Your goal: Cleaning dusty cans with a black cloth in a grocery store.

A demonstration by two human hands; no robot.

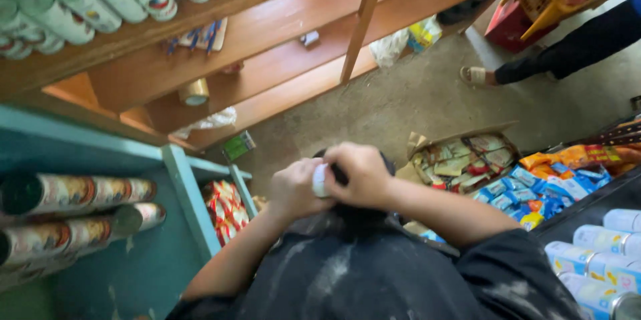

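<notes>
Centrally, both hands met at chest height above a dark garment (374, 280). Left hand (292, 190) had fingers curled closed around a small white object (320, 180); right hand (364, 174) pinched the same object from the other side. Tall cans (73, 193) lay on the teal shelf (180, 180) nearby; blue packets (527, 193) sat right.

You are wearing a black short-sleeved shirt (374, 273), dusted across the front with pale, chalky smears and streaks. The sleeves end above your elbows, so both forearms are bare. Your left hand (294, 190) and right hand (364, 173) carry no gloves, and no rings, watch or bracelet show on fingers or wrists.
</notes>
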